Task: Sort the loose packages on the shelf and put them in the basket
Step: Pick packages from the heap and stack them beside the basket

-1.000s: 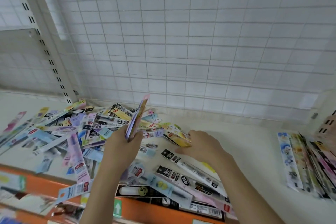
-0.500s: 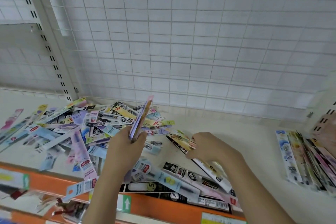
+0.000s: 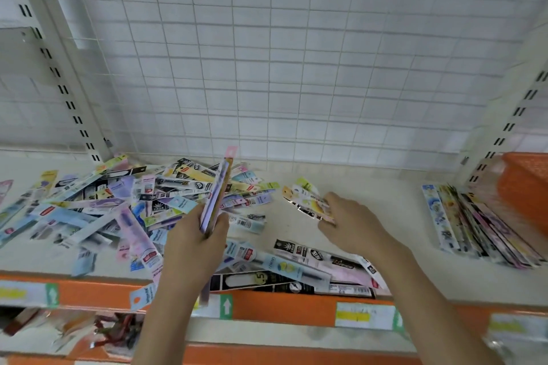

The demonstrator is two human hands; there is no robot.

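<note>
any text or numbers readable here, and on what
"5": yellow circle on the black pack at the shelf's front edge; the small print beside it is blurred.
White up-arrow sign: green tag on the orange shelf strip.
Shelf price labels: yellow and white, print blurred.
Loose pile, sorted row, the stack the left hand holds and the packs under the right hand: logos and barcodes show, none readable.
</note>
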